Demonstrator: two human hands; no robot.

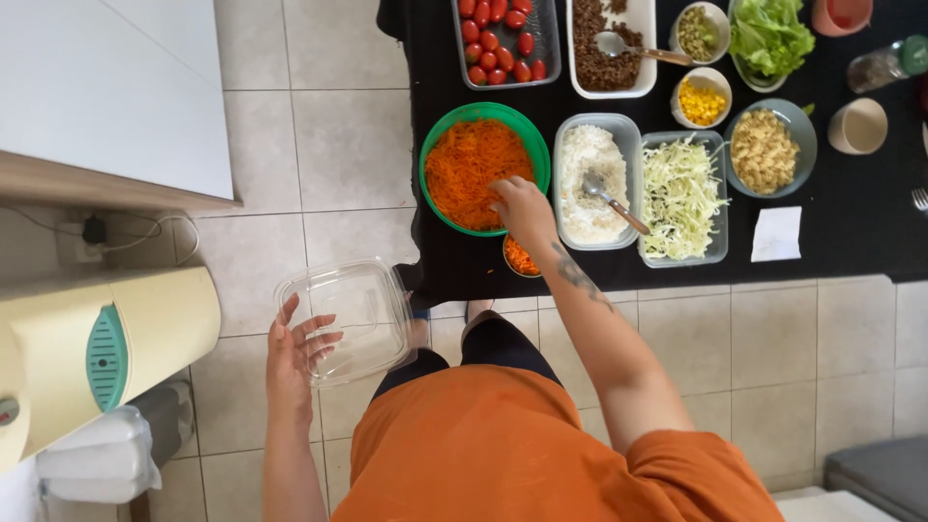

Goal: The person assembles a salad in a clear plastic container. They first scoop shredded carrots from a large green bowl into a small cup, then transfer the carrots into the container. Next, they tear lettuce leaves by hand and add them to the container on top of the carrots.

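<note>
now, left to right. pale bin lid (97, 358) with teal handle at 9 o'clock, white counter (116, 87) at 10 o'clock, wall plug and cord (92, 232) just below it. left hand (295, 353) at 7 o'clock, fingers spread wide, cupping clear plastic container (343, 319) from underneath; container empty, held over tiled floor (319, 145), well apart from table edge. green bowl (432, 145) of grated carrot (474, 169) at 12 o'clock on black table (851, 242). right hand (522, 205) reaching into bowl's 4 o'clock rim, fingers pinched down into carrot, seemingly gripping a clump; exact amount hidden under knuckles. small dish of carrot (520, 257) just under wrist, partly hidden. tray of cherry tomatoes (498, 39) above bowl. further right: white tub of brown grains (604, 43) with spoon, tub of white grated stuff (594, 184) with spoon (611, 196), tub of shredded cabbage (681, 198), small cups of corn (701, 100) and seeds (698, 31), lettuce (768, 34), grey bowl of pasta (764, 150), beige cup (858, 126), white napkin (776, 234).

step judged: picking up carrot by hand, container not yet filled. next move likely calls for lifting clump clear of rim, swinging toward 7 o'clock, and bringing container up closer; long carry over floor, risk of strands dropping.
</note>
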